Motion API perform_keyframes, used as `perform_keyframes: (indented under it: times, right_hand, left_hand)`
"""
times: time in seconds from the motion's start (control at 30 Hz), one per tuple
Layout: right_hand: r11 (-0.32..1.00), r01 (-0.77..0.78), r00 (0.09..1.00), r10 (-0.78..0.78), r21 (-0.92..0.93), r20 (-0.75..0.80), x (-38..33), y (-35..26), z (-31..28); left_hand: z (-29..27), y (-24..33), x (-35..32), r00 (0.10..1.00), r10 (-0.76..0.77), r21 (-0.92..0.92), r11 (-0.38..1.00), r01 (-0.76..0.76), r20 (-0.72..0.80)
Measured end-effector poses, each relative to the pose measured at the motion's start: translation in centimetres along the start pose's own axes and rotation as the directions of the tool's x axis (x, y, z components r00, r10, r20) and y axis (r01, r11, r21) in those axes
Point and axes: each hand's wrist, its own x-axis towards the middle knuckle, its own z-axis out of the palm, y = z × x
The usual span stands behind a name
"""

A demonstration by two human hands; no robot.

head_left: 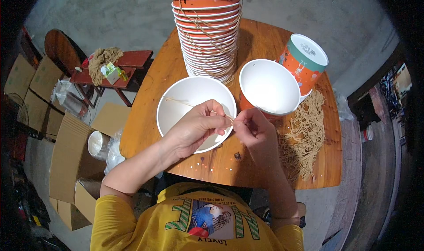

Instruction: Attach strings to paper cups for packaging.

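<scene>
Table [145, 118]: two hands [196, 126], one held string [179, 101]

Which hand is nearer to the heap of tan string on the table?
The right: the right hand is just left of the heap of tan string; the left hand is farther left, over the round white tub.

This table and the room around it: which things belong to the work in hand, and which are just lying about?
Likely in use:
cord, in left hand and right hand
near tub
tub stack
cord pile

Probably just lying about:
red bench
round board
packet
</scene>
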Motion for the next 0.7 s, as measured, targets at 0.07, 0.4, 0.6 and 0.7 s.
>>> perform_keyframes:
  times: [0.07,0.4,0.6,0.7]
  right_hand:
    - [0.997,-0.041,0.999,0.040,0.070,0.015,0.0,0.1,0.0]
    - [0.990,0.043,0.997,-0.034,0.135,-0.068,-0.4,0.0,0.1]
    - [0.999,0.032,0.998,-0.032,-0.011,-0.045,-0.2,0.4,-0.1]
    - [1.000,-0.014,1.000,0.014,0.003,-0.014,-0.3,0.0,0.0]
  left_hand:
    - [-0.1,-0.1,0.1,1.000,-0.004,-0.003,1.000,0.004,0.017]
    - [-0.1,-0.1,0.2,1.000,-0.005,0.028,1.000,0.005,-0.009]
    - [0.9,0.1,-0.1,0.989,0.147,0.449,0.882,-0.146,0.034]
    - [1.0,0.4,-0.3,0.996,0.083,0.548,0.831,-0.093,0.043]
